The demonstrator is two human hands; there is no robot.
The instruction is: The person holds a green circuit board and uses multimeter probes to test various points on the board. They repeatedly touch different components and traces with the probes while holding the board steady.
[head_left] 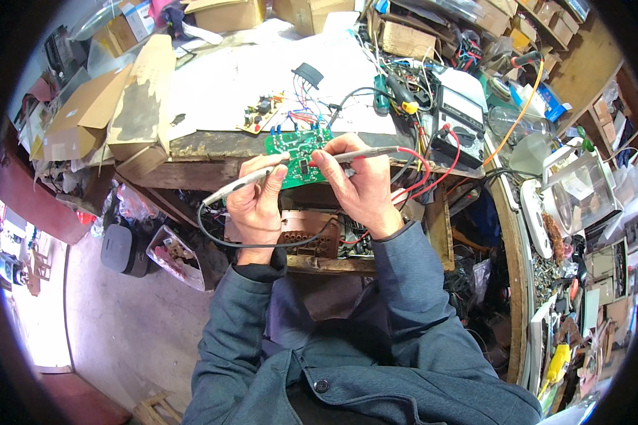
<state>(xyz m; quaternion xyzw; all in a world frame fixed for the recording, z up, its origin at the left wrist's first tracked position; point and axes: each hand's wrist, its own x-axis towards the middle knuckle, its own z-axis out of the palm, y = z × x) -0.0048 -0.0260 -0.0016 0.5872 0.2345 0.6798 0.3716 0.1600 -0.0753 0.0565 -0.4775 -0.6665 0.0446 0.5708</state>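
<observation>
From where I stand, the left hand pinches a black-lead test probe and the right hand a red-lead test probe, both fingers and thumbs closed, the tips over the green circuit board, though I can't tell whether they touch it. That board sits at the workbench's front edge, jutting out above the open drawer, so a hard push could tip it in. A slipped tip might bridge neighbouring joints, or a snagged lead tug a probe away.

A wide fisheye view from head height, steeply downward, near the circuit board and workbench
</observation>
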